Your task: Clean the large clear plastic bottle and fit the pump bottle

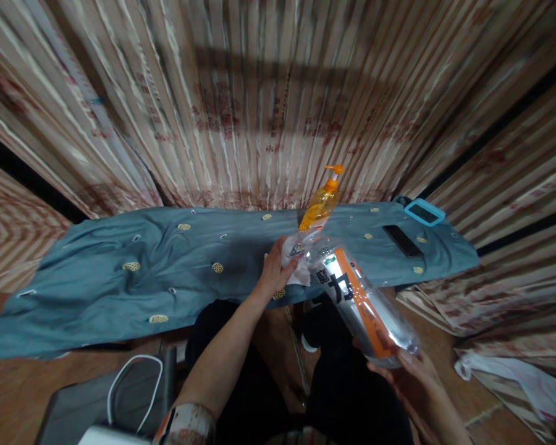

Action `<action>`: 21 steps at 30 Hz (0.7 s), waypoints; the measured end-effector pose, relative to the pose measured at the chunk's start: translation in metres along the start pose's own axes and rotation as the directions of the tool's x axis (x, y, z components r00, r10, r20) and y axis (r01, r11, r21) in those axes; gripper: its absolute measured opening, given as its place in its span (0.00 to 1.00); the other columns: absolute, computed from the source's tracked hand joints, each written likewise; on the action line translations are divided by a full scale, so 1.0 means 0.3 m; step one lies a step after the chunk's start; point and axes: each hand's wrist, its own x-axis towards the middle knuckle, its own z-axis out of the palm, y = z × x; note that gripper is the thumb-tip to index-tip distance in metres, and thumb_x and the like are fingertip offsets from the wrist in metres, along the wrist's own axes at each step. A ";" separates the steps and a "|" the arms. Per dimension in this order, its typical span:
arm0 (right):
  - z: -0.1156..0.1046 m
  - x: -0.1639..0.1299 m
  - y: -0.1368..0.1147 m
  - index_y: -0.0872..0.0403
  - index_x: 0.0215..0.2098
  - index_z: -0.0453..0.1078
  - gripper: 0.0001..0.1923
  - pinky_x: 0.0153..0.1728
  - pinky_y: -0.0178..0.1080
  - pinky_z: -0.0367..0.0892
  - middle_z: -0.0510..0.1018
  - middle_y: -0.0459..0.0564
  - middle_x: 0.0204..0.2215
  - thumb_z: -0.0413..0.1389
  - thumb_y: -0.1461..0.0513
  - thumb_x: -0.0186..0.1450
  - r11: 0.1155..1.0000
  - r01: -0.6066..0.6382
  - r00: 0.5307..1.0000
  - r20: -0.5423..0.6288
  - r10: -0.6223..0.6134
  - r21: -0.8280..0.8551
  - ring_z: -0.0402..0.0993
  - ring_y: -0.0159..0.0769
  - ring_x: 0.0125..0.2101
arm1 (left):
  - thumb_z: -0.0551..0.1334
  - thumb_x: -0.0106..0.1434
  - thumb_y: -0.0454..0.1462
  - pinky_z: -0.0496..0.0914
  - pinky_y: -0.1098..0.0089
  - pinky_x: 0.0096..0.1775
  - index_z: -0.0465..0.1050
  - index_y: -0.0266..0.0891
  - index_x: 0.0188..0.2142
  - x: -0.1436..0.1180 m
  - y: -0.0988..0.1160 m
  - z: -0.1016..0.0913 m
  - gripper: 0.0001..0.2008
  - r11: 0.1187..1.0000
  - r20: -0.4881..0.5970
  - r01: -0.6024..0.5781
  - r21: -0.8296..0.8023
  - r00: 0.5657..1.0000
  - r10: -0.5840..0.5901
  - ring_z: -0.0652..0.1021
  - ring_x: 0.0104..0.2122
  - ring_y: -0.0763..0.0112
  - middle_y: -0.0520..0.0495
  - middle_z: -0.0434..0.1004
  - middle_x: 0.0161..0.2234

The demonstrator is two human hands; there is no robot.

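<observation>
A large clear plastic bottle [364,303] with an orange and white label lies tilted in front of me, its neck toward the cloth-covered bench. Around its base, at the lower right, my right hand [410,377] is closed. My left hand [278,269] is closed on a white tissue [299,269], which is pressed against the bottle's neck. Just behind the neck stands a pump bottle [320,207] of yellow-orange liquid with an orange pump top. Its lower part is partly hidden by the clear bottle.
A blue-grey patterned cloth [102,266] covers the bench. On its right side lie a black phone [402,240] and a light-blue framed device [425,213]. Striped curtains [269,111] hang behind. At the lower left, a white cable [110,392] loops above a grey surface.
</observation>
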 end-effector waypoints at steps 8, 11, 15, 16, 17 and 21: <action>-0.013 0.018 -0.004 0.45 0.49 0.80 0.20 0.33 0.39 0.82 0.87 0.49 0.44 0.70 0.54 0.59 0.997 -0.023 1.000 0.003 0.023 0.068 0.86 0.45 0.38 | 0.58 0.67 0.48 0.71 0.56 0.54 0.62 0.40 0.59 -0.001 0.004 0.003 0.25 1.000 -0.007 0.011 -0.013 1.000 -0.011 0.76 0.52 0.56 0.40 0.75 0.53; -0.023 0.021 0.000 0.45 0.50 0.79 0.20 0.32 0.39 0.82 0.86 0.50 0.45 0.69 0.54 0.59 0.999 -0.009 1.000 -0.009 0.009 0.049 0.85 0.44 0.37 | 0.58 0.66 0.48 0.71 0.56 0.53 0.62 0.39 0.59 -0.002 0.010 0.002 0.26 1.000 -0.004 0.017 -0.022 1.000 -0.017 0.76 0.51 0.55 0.39 0.75 0.53; -0.039 0.023 0.004 0.45 0.49 0.80 0.19 0.33 0.40 0.82 0.86 0.51 0.46 0.69 0.54 0.59 0.999 -0.013 0.999 -0.039 0.015 0.040 0.85 0.45 0.39 | 0.58 0.66 0.48 0.72 0.57 0.52 0.63 0.39 0.58 0.000 0.023 -0.002 0.25 0.999 0.006 0.032 -0.033 0.999 -0.032 0.77 0.50 0.56 0.40 0.76 0.52; -0.042 0.024 0.005 0.45 0.49 0.80 0.20 0.33 0.39 0.82 0.86 0.50 0.46 0.69 0.54 0.59 0.999 -0.012 0.999 -0.044 0.014 0.044 0.85 0.45 0.39 | 0.58 0.66 0.48 0.72 0.57 0.52 0.63 0.39 0.58 0.000 0.026 -0.003 0.25 0.999 0.008 0.038 -0.033 0.999 -0.038 0.77 0.49 0.56 0.40 0.76 0.52; -0.045 0.025 0.005 0.45 0.50 0.79 0.20 0.33 0.39 0.82 0.86 0.50 0.45 0.69 0.53 0.59 0.999 -0.008 0.999 -0.050 0.011 0.049 0.85 0.45 0.39 | 0.59 0.66 0.48 0.72 0.57 0.52 0.63 0.39 0.58 0.001 0.028 -0.004 0.25 0.999 0.011 0.042 -0.034 0.999 -0.041 0.77 0.49 0.56 0.40 0.76 0.52; -0.052 0.025 0.006 0.47 0.49 0.80 0.20 0.32 0.39 0.82 0.87 0.52 0.42 0.69 0.53 0.59 0.998 -0.024 0.998 -0.050 0.027 0.059 0.85 0.46 0.37 | 0.58 0.66 0.47 0.71 0.58 0.52 0.62 0.39 0.59 0.002 0.031 -0.006 0.25 0.999 0.020 0.040 -0.031 0.999 -0.039 0.77 0.50 0.56 0.40 0.76 0.52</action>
